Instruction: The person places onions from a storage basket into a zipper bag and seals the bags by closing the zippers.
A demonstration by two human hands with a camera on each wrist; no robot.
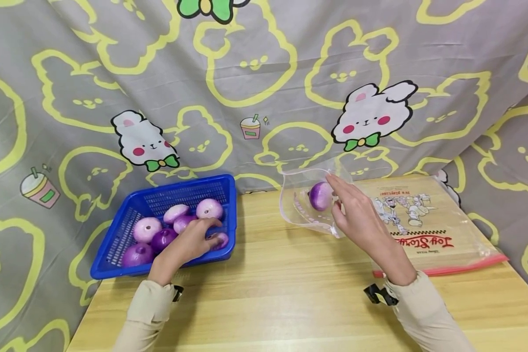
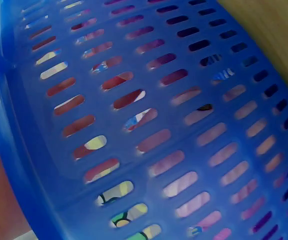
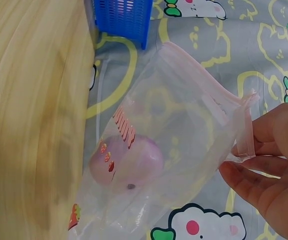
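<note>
- The left hand (image 1: 192,243) reaches into the blue basket (image 1: 114,244) at the near left of the tabletop (image 1: 268,293). Its fingers are curled down over a purple onion (image 1: 221,239) in the basket's near right corner. That grip looks loosely closed round the onion, though most of the onion is hidden under the fingers.
- Further purple and pale onions lie in the basket to the left of and beyond the hand; one pale one (image 1: 209,209) sits just beyond the fingers.
- The left wrist view shows only the basket's slotted blue wall (image 2: 134,125) from very close, with blurred colours through the slots.
- The right hand (image 1: 356,215) is at the far middle of the tabletop and pinches the rim of a clear zip bag (image 1: 297,205) between thumb and fingers, holding the mouth open toward the left.
- In the right wrist view the fingers (image 3: 254,172) grip the bag's sealing strip (image 3: 245,130), and the bag (image 3: 184,125) hangs wide open.
- One purple onion (image 1: 320,196) lies inside the bag, just left of the right hand; in the wrist view it (image 3: 134,160) rests at the bag's bottom.
- A stack of printed zip bags (image 1: 435,230) lies flat at the far right of the tabletop, beside and partly under the right hand.
- A grey cloth (image 1: 264,73) with yellow bear outlines and white rabbits hangs behind the tabletop.
</note>
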